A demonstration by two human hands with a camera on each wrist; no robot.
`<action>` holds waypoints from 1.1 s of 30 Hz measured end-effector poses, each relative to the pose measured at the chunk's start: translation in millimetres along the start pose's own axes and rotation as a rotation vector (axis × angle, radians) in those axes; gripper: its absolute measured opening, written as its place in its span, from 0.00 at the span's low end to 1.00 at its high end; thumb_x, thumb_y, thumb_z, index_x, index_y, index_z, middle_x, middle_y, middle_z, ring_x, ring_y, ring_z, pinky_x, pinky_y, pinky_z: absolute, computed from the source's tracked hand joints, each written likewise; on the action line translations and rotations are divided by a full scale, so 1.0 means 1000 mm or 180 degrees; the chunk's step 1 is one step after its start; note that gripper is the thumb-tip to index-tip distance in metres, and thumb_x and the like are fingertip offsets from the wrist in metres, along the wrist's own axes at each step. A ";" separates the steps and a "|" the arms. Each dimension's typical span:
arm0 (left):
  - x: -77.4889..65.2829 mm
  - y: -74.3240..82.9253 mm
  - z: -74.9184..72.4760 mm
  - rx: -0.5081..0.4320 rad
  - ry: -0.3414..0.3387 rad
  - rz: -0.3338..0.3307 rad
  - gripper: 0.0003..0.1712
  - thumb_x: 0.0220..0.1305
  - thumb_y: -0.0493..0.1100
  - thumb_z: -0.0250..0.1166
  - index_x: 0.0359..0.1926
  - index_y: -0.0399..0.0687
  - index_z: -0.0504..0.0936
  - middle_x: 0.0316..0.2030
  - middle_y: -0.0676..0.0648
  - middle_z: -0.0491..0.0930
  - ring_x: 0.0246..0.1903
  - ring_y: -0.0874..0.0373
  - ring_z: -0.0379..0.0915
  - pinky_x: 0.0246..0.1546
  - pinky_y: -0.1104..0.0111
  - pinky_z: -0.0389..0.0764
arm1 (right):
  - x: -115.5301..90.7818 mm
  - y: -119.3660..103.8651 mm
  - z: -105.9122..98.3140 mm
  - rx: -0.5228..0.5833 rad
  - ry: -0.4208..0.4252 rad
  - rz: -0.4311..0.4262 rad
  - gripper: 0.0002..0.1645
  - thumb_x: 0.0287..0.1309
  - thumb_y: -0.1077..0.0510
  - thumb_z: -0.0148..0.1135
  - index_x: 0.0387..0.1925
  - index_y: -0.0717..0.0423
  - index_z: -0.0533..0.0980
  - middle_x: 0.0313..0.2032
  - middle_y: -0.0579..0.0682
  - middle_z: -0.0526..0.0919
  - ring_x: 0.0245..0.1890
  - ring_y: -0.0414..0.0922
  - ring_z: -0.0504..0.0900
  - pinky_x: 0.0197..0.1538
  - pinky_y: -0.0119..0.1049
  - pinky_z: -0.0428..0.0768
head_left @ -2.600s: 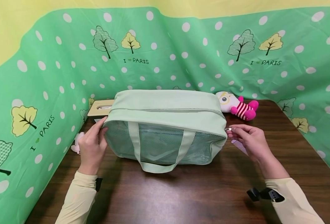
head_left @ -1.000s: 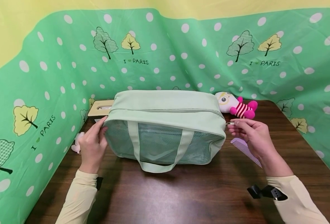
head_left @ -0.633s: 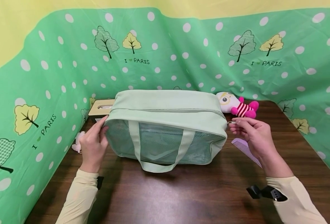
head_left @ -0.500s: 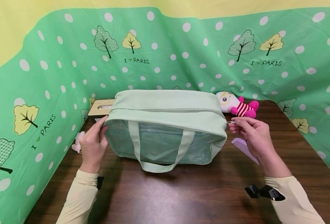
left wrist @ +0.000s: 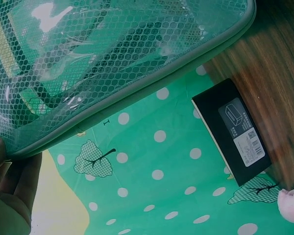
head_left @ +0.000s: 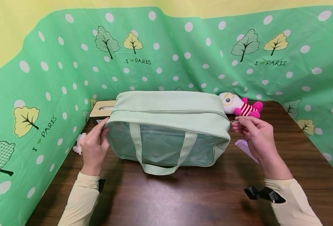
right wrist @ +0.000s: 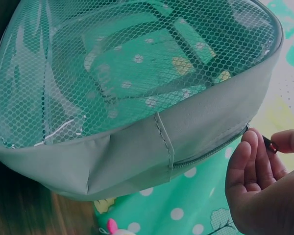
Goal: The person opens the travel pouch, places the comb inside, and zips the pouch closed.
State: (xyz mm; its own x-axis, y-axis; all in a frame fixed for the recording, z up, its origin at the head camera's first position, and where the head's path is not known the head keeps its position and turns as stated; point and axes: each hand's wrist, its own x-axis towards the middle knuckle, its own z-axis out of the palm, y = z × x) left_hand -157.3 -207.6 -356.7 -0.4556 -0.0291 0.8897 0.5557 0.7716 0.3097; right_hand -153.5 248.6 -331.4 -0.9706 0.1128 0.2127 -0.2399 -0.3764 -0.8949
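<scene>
A pale green handbag (head_left: 166,102) with mesh-patterned clear sides and a hanging strap handle (head_left: 136,141) stands on the table. My left hand (head_left: 95,147) grips its upper left corner; in the left wrist view that hand (left wrist: 14,196) has the piped edge between thumb and fingers. At the bag's right end, my right hand (head_left: 258,135) pinches a metal zipper pull (head_left: 235,121) between thumb and forefinger. The right wrist view shows the zipper teeth (right wrist: 206,154) running along the end panel up to the slider beside my fingertips. The zipper line across the top looks closed.
Behind the bag's left end is a black tissue box (head_left: 98,110) with a wooden lid. A pink-and-white plush doll (head_left: 244,106) lies at the back right. A purple comb (head_left: 245,149) lies beneath my right hand, and a small pale plush toy (head_left: 79,143) at the left.
My right hand has moved up along the bag's right end with the zipper pull, a little toward the top. More of the comb shows than at first. My left hand has stayed put.
</scene>
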 end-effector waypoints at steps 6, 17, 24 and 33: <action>-0.001 -0.001 -0.001 0.0011 -0.0012 -0.0014 0.19 0.61 0.22 0.67 0.53 0.32 0.85 0.44 0.33 0.88 0.41 0.35 0.86 0.56 0.88 0.66 | -0.001 0.001 0.002 0.0103 0.0016 -0.0078 0.15 0.72 0.70 0.56 0.37 0.62 0.89 0.34 0.52 0.91 0.30 0.42 0.90 0.38 0.31 0.87; -0.001 -0.001 0.000 0.0020 0.0011 -0.0001 0.18 0.62 0.22 0.67 0.53 0.31 0.85 0.43 0.32 0.88 0.40 0.35 0.86 0.56 0.89 0.66 | -0.001 -0.002 0.008 0.0201 -0.0013 -0.0231 0.15 0.72 0.70 0.56 0.37 0.65 0.88 0.34 0.54 0.91 0.29 0.43 0.90 0.37 0.31 0.87; -0.001 -0.001 0.001 -0.0017 0.0042 0.0015 0.18 0.61 0.22 0.67 0.52 0.32 0.85 0.43 0.33 0.88 0.40 0.34 0.86 0.56 0.88 0.66 | 0.000 -0.003 0.011 0.0243 0.0008 -0.0199 0.14 0.72 0.70 0.57 0.37 0.66 0.88 0.33 0.54 0.90 0.29 0.43 0.90 0.38 0.32 0.87; -0.002 -0.002 0.001 -0.0024 0.0043 -0.0005 0.18 0.61 0.22 0.67 0.53 0.32 0.85 0.44 0.33 0.87 0.41 0.34 0.86 0.57 0.88 0.66 | -0.001 -0.006 0.015 0.0196 -0.0024 -0.0246 0.15 0.71 0.72 0.55 0.38 0.65 0.88 0.34 0.54 0.90 0.30 0.43 0.90 0.39 0.31 0.87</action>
State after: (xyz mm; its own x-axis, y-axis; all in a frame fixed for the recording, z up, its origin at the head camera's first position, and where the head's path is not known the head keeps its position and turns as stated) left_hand -158.2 -208.2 -359.6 -0.4470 -0.0389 0.8937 0.5603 0.7667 0.3136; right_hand -151.3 236.8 -320.1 -0.9492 0.1368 0.2835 -0.3147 -0.4226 -0.8499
